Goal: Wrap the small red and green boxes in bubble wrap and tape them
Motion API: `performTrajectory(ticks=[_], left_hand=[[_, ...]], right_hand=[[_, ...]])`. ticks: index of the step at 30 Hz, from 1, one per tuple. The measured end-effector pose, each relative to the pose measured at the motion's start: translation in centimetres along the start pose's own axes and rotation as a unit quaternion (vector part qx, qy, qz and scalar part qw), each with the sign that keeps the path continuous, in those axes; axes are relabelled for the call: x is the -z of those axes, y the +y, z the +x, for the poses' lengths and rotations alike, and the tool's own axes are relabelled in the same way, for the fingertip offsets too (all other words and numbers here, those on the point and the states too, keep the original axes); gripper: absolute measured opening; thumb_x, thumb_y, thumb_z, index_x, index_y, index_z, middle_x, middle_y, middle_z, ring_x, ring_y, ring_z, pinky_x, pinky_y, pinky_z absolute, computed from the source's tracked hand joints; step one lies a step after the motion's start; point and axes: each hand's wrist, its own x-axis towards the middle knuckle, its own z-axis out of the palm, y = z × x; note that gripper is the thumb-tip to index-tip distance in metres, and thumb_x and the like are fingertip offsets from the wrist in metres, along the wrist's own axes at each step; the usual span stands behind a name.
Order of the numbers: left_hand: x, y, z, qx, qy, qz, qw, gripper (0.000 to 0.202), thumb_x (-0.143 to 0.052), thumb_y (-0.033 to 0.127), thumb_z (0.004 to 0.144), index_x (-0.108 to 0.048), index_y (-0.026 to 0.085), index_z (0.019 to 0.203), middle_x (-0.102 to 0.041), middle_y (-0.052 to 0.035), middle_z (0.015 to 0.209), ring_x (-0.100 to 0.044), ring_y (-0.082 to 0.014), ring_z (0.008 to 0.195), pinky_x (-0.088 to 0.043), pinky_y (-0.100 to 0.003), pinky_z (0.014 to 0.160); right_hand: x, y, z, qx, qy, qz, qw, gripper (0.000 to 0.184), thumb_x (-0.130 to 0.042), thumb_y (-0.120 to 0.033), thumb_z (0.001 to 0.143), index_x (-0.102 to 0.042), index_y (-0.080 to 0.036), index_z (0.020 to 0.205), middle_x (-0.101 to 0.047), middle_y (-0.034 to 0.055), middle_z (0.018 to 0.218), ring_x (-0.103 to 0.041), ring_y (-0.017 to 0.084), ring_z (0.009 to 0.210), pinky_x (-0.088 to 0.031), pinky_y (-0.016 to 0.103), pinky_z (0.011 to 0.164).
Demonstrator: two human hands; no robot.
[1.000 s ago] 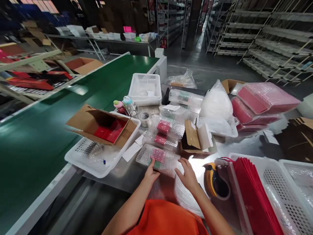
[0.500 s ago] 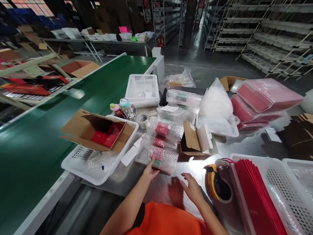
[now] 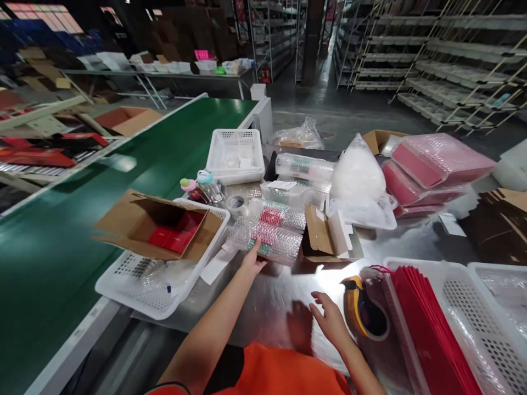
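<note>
My left hand (image 3: 254, 260) grips the near edge of a bubble-wrapped package (image 3: 284, 244), thumb on top and the other fingers partly hidden by it. Red and green show through the clear wrap. Right behind lies another bubble-wrapped package (image 3: 284, 213); the two touch or overlap. My right hand (image 3: 328, 316) hovers over the metal table (image 3: 274, 307) with its fingers apart and nothing in it. To its right sits a yellow and black tape dispenser (image 3: 362, 310). An opened brown carton (image 3: 325, 233) stands just right of the packages.
On the left, an open cardboard box (image 3: 140, 219) with red contents rests on a white basket (image 3: 156, 307) beside the green conveyor (image 3: 168, 159). Drink bottles (image 3: 201, 186) and a tape roll (image 3: 236, 204) lie behind. Red bags (image 3: 432, 323) and pink wrapped packs (image 3: 440, 164) are at the right.
My left hand has pushed the package forward, up against the wrapped ones behind it, covering part of them. My right hand stays open, shifted slightly right. The view has turned a little.
</note>
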Motion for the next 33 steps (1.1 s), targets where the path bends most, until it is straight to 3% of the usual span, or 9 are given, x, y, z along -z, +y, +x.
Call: performTrajectory(ticks=[5,10,14,17,21,25,29,33], left_hand=[[0.3,-0.9,0.1,-0.019,0.003,-0.005,1.0,0.033,-0.076,0.031,0.086,-0.067,0.019,0.116,-0.072,-0.0076,0.104,-0.067,-0.0165,0.082,-0.061,-0.036,0.086],[-1.0,-0.1,0.3,-0.009,0.023,0.012,1.0,0.034,-0.078,0.03,0.084,-0.066,0.02,0.114,-0.072,-0.0074,0.103,-0.068,-0.0197,0.089,-0.06,-0.041,0.089],[-1.5,-0.4,0.7,-0.037,-0.011,0.018,0.999,0.029,-0.072,0.037,0.09,-0.065,0.019,0.112,-0.071,-0.0098,0.111,-0.066,-0.0225,0.105,-0.057,-0.044,0.097],[-1.2,-1.1,0.8,-0.052,-0.017,0.031,0.998,0.034,-0.071,0.04,0.091,-0.063,0.021,0.118,-0.068,-0.0106,0.126,-0.062,-0.0235,0.119,-0.052,-0.046,0.105],[-0.1,-0.9,0.4,0.005,0.002,0.119,0.993,0.058,-0.073,0.052,0.085,-0.057,0.021,0.132,-0.06,-0.0172,0.139,-0.052,-0.0326,0.136,-0.046,-0.057,0.11],[1.3,-0.4,-0.1,0.016,-0.033,0.175,0.984,0.066,-0.065,0.061,0.088,-0.051,0.023,0.14,-0.051,-0.0195,0.146,-0.041,-0.0373,0.146,-0.045,-0.061,0.11],[2.2,-0.4,-0.7,0.011,-0.018,0.206,0.978,0.065,-0.063,0.057,0.09,-0.048,0.02,0.141,-0.046,-0.022,0.148,-0.053,-0.0347,0.136,-0.052,-0.052,0.105],[3.6,-0.7,-1.7,0.006,-0.032,0.22,0.975,0.039,-0.057,0.045,0.097,-0.058,0.014,0.122,-0.064,-0.0193,0.12,-0.071,-0.0234,0.097,-0.06,-0.038,0.088]], right_hand=[[-0.1,-0.3,-0.6,-0.009,-0.029,-0.014,0.999,0.039,-0.049,-0.039,0.088,-0.069,-0.018,0.116,-0.073,0.014,0.116,-0.072,0.026,0.1,-0.056,0.042,0.093],[0.0,-0.4,-0.3,-0.012,-0.032,-0.028,0.999,0.038,-0.049,-0.036,0.09,-0.069,-0.018,0.117,-0.073,0.0135,0.116,-0.072,0.026,0.101,-0.056,0.04,0.092],[0.1,-1.0,0.4,-0.008,-0.053,-0.068,0.996,0.036,-0.05,-0.031,0.091,-0.068,-0.018,0.119,-0.072,0.013,0.118,-0.07,0.026,0.105,-0.054,0.038,0.095],[0.1,-1.7,0.6,-0.009,-0.068,-0.089,0.994,0.036,-0.049,-0.027,0.092,-0.067,-0.017,0.122,-0.071,0.0129,0.121,-0.069,0.025,0.106,-0.053,0.038,0.096],[-0.2,-2.5,-0.1,-0.013,-0.071,-0.108,0.992,0.035,-0.05,-0.026,0.093,-0.067,-0.017,0.122,-0.071,0.0134,0.121,-0.069,0.025,0.107,-0.052,0.037,0.097],[-0.3,-2.5,-1.3,-0.026,-0.065,-0.099,0.993,0.034,-0.05,-0.024,0.093,-0.068,-0.015,0.121,-0.071,0.0136,0.118,-0.069,0.026,0.109,-0.051,0.038,0.098],[-0.3,-1.7,-2.5,-0.044,-0.046,-0.078,0.995,0.036,-0.049,-0.024,0.093,-0.067,-0.014,0.122,-0.071,0.0141,0.121,-0.068,0.026,0.112,-0.051,0.038,0.1],[-0.1,-0.6,-3.2,-0.046,-0.035,-0.074,0.996,0.037,-0.048,-0.026,0.092,-0.068,-0.018,0.121,-0.072,0.0129,0.121,-0.068,0.027,0.113,-0.051,0.039,0.101]])
